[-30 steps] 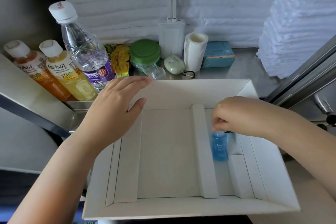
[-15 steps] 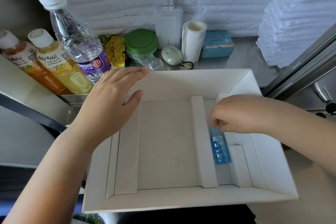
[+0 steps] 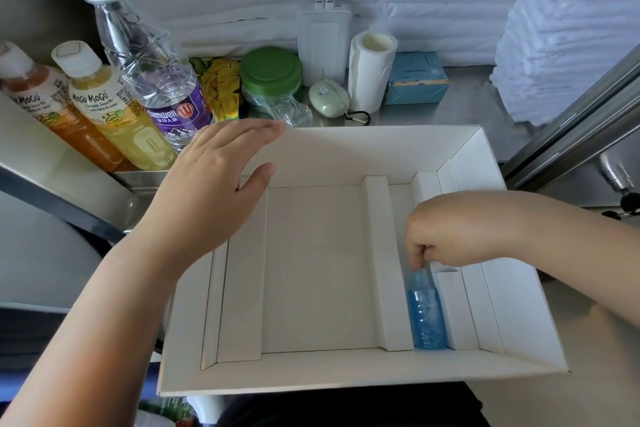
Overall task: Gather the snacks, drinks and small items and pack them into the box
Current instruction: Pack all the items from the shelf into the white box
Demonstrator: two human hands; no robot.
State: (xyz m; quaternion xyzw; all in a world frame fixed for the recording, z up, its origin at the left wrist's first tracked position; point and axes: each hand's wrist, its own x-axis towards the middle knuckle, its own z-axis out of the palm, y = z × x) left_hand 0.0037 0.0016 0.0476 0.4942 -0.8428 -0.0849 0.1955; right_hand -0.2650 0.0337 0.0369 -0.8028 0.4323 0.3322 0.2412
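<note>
A white cardboard box with dividers sits in front of me. A small blue bottle lies in its narrow right compartment, and my right hand pinches the bottle's top end. My left hand hovers with straight fingers over the box's far left corner, holding nothing. Behind the box stand an orange Mogu Mogu bottle, a yellow Mogu Mogu bottle and a clear water bottle. Further right are a yellow snack packet, a green-lidded jar and a clear wrapped item.
On the steel counter behind the box are a pale green oval case with a carabiner, a white paper roll, a blue tissue box and a white device with antennas. White stacked padding rises at the right.
The blue bottle went from upright to lying flat in the narrow compartment and slid toward the near end, my right hand following it. My left hand stayed in place.
</note>
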